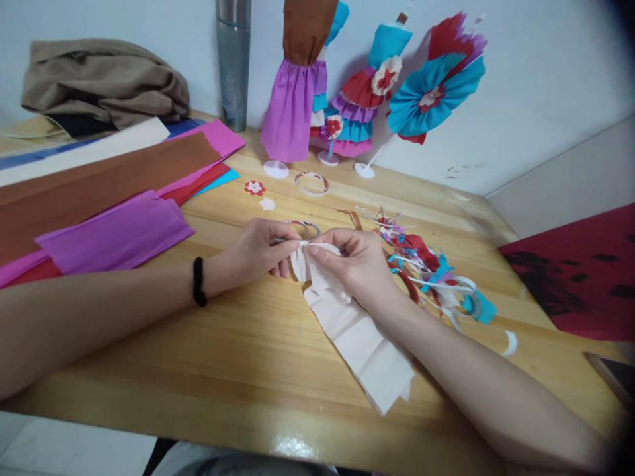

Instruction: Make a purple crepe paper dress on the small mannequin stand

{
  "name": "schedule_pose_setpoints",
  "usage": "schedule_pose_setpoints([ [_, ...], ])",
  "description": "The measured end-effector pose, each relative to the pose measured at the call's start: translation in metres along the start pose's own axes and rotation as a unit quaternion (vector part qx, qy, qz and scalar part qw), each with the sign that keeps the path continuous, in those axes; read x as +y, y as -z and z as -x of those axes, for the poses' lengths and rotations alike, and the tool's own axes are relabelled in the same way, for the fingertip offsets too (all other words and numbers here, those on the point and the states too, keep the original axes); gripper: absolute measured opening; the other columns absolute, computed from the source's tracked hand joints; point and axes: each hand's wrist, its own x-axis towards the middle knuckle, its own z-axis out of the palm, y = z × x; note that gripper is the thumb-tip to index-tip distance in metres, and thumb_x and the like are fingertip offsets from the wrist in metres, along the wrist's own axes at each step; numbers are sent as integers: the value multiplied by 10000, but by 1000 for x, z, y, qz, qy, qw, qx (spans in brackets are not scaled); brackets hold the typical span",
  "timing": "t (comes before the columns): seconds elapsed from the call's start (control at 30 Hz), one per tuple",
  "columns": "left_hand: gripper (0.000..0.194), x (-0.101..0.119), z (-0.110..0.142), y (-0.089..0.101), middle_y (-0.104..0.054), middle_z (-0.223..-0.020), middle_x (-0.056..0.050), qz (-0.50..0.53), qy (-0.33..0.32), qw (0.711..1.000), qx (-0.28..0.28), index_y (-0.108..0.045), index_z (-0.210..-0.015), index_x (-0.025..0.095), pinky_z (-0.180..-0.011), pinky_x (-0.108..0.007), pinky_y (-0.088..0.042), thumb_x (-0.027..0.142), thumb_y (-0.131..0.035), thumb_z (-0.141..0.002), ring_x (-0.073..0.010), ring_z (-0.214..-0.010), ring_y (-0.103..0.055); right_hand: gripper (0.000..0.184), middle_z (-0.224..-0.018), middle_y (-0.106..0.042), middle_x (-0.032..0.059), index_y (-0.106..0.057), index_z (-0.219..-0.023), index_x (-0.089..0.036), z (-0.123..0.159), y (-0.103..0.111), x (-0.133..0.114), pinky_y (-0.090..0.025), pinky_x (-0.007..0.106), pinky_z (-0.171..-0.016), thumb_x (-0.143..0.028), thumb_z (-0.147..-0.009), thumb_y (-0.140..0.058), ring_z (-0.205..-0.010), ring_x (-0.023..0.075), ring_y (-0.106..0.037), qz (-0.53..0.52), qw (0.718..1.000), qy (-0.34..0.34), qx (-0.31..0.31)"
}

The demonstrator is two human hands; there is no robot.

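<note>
A pale strip of crepe paper (367, 350) runs from between my two hands down to the right across the table, creased along its length and gathered at its upper end. The fingertips of my left hand (251, 254) are closed on that gathered end, with a thin dark line, perhaps wire or a needle, by the thumb. Close beside it, my right hand (364, 268) pinches the same paper between thumb and fingers. Just behind the fingers lies a ring-shaped roll (310, 228), partly hidden. Farther back are a second ring (311, 193), a red-and-white paper flower (254, 188) and a small white flower (267, 204).
Folded coloured paper (114, 231) fills the left side. Coloured scraps (426, 264) are heaped on the right. Paper dresses on stands (290, 112), a large blue paper fan (414, 99) and a bottle (234, 73) line the wall. A brown cloth (104, 79) lies back left.
</note>
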Motion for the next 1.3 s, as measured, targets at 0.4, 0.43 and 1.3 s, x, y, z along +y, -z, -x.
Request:
schedule_pose_setpoints([
  [0.4, 178, 5, 1, -1, -627, -476, 7, 18, 20, 1000, 3, -658, -750, 99, -449, -154, -478, 119, -548, -888, -87, -443, -597, 268, -578, -581, 6, -671, -679, -147, 0, 3, -4, -333, 231, -477, -410, -689, -722, -519, 100, -442, 35, 999, -6, -5],
  [0.43, 177, 5, 2, 0, -627, -482, 6, 17, 18, 1000, 1, -658, -750, 99, -457, -155, -479, 120, -547, -887, -90, -455, -603, 257, -574, -582, 5, -672, -677, -146, 0, 3, -4, -335, 231, -480, -398, -685, -722, -519, 100, -444, 40, 999, -3, -4],
  [1.3, 120, -1, -2, 1, -646, -495, 6, 47, 16, 998, -35, -680, -817, 126, -443, -174, -508, 179, -580, -858, -130, -464, -657, 191, -579, -576, 9, -710, -724, -187, -2, 14, -3, -302, 285, -513, -357, -786, -651, -507, 122, -420, 172, 983, 66, -11],
])
